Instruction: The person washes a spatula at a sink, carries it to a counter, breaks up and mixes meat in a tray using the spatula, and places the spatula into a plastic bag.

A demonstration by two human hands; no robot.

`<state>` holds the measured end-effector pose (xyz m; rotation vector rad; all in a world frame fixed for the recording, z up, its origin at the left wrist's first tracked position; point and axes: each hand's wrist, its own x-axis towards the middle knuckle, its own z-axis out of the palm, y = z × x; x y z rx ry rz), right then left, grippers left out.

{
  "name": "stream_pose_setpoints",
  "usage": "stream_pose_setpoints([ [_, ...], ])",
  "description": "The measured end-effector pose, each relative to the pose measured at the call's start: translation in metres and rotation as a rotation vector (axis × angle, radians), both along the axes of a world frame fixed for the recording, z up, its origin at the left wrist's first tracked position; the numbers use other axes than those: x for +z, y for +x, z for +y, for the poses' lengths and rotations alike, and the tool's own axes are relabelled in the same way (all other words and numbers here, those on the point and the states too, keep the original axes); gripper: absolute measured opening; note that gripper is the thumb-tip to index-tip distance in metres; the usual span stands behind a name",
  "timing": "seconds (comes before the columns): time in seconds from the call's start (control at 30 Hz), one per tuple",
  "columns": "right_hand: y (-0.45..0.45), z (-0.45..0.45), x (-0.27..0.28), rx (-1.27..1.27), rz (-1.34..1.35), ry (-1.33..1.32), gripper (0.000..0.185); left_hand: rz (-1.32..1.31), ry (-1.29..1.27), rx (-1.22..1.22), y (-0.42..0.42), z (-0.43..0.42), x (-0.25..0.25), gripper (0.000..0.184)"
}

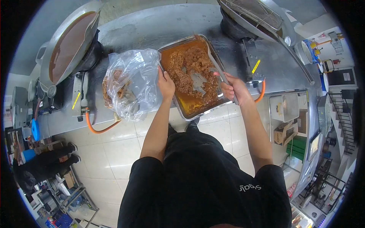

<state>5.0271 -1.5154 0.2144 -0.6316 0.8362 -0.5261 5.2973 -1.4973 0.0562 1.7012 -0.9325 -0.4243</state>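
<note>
A rectangular metal tray holds brown, shredded-looking food in orange-brown oil, with a bare greyish patch near the middle. My left hand is closed at the tray's left rim, right beside a clear plastic bag. In my right hand is the handle of a long grey metal utensil. It slants over the tray's right side, and its far end lies by the food at the top, so its kind is unclear. Brown food shows through the bag's left part.
Large pans stand on burners: a left pan with brown liquid, and a right pan with a wire rack. Orange hoses hang at the counter's front edge. A person stands at the lower left. Cardboard box at right.
</note>
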Motion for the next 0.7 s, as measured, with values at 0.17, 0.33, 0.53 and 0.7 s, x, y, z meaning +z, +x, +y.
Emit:
stream_pose_setpoints([
  [0.17,0.017,0.002,-0.012,-0.017,0.036,0.08,0.035,0.024,0.019,0.001,0.0,0.0,0.003,0.05],
  [0.33,0.032,0.019,-0.052,0.021,0.379,-0.032,0.037,-0.035,-0.019,0.009,0.0,-0.002,-0.006,0.05],
  [0.53,0.017,0.048,-0.067,0.197,0.632,-0.134,0.037,0.067,0.013,-0.022,0.001,0.002,0.005,0.05],
  [0.7,-0.032,0.048,-0.036,0.445,1.137,-0.707,0.04,0.027,-0.038,-0.03,0.004,0.0,-0.003,0.049],
])
